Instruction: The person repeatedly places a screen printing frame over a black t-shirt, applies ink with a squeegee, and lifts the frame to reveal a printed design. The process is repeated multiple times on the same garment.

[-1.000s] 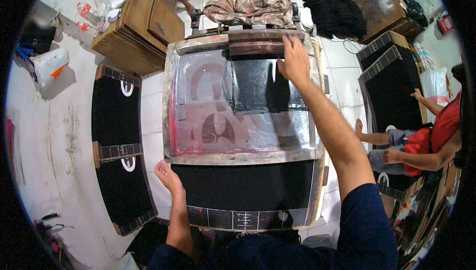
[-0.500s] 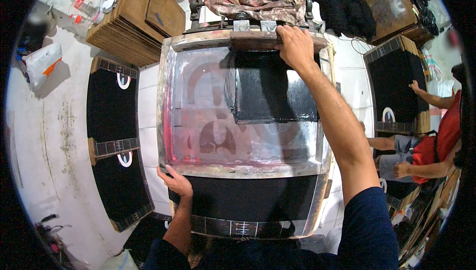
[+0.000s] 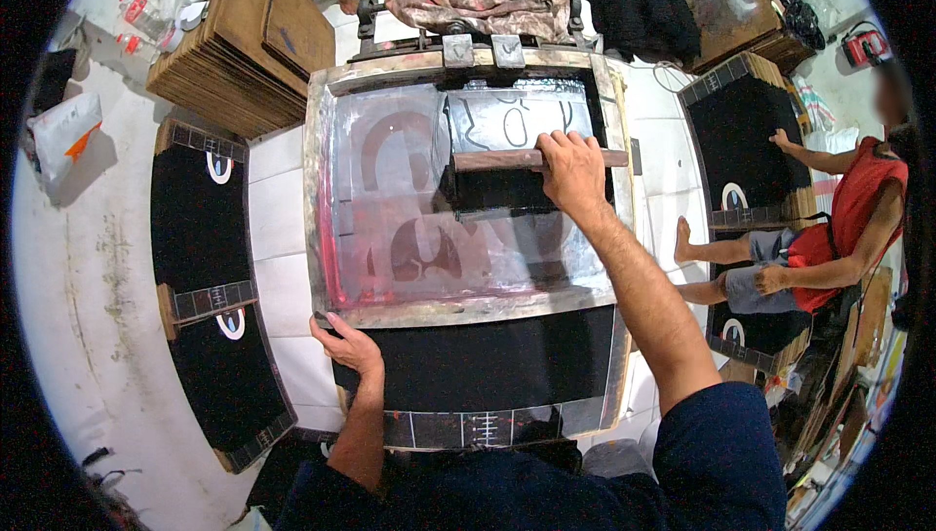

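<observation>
In front of me lies a screen printing frame point(image 3: 468, 314) with a pale mesh, pinkish along its left side. My right hand point(image 3: 573, 172) is closed over the top edge of a wooden squeegee point(image 3: 492, 160), which stands across the mesh's right half. Black ink point(image 3: 502, 192) lies along its near side; beyond it, dark outlines show on the light mesh. At the frame's near left corner, my left hand point(image 3: 353, 348) grips the wood between thumb and fingers. Black fabric point(image 3: 478, 365) on a board sticks out from under the frame's near side.
Metal hinge clamps point(image 3: 458, 51) hold the frame's far side, with a stained cloth point(image 3: 478, 0) behind. Boards with black fabric point(image 3: 200, 204) stand to the left and right point(image 3: 746, 131). Stacked brown boards point(image 3: 229, 48) rise at far left. A person in red point(image 3: 858, 209) sits at right.
My right hand has pulled the squeegee from the frame's far edge toward me, pushing the black ink nearer and baring dark outlines behind it. My left hand stays on the corner.
</observation>
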`<state>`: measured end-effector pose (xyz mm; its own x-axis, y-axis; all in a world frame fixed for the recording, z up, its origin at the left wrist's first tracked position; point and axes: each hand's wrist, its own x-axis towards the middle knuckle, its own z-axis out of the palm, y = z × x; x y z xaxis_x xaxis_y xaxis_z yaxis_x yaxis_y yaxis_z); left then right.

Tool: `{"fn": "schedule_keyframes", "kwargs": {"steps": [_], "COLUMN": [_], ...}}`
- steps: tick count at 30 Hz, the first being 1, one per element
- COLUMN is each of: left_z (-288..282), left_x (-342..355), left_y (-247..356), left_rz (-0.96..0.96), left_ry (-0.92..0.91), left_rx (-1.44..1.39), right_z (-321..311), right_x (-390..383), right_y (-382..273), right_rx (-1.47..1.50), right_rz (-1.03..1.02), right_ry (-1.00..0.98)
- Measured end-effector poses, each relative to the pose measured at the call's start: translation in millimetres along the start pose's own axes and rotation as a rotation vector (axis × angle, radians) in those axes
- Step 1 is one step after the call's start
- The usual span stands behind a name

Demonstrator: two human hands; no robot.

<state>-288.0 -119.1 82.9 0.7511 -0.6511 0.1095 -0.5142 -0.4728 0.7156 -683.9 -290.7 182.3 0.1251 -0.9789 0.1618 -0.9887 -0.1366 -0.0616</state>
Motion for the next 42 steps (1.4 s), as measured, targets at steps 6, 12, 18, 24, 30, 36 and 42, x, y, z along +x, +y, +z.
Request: {"fn": "schedule_keyframes", "kwargs": {"steps": [6, 12, 18, 24, 30, 36, 42], "left_z": [2.4, 6.3, 3.5, -18.8, -34.8, -42.8, -50.9], "left_x": [-1.3, 1.9, 1.0, 7.5, 29.3, 32.8, 30.3], "left_y": [5.4, -1.1, 2.5, -5.5, -12.8, -1.6, 4.9], "left_rz": [-0.027, 0.029, 0.004, 0.071, 0.318, 0.193, 0.187], "left_ry": [0.035, 0.079, 0.040, -0.208, -0.416, -0.418, -0.457], "left_rx": [0.050, -0.050, 0.045, -0.004, -0.119, -0.367, -0.388], "right_z": [22.3, 40.0, 16.1, 5.5, 10.3, -9.0, -31.5], "right_x": [91.7, 121.8, 23.9, -54.1, -44.5, -21.3, -5.8], "right_y": [36.0, 49.4, 14.7, -20.5, -8.6, -2.0, 7.8], "right_rx": [0.009, 0.019, -0.025, 0.043, 0.000, 0.057, 0.110], "right_rz": [-0.027, -0.018, 0.016, 0.056, 0.002, 0.038, 0.010], "right_ry": [0.123, 0.083, -0.034, 0.066, 0.049, 0.030, -0.064]}}
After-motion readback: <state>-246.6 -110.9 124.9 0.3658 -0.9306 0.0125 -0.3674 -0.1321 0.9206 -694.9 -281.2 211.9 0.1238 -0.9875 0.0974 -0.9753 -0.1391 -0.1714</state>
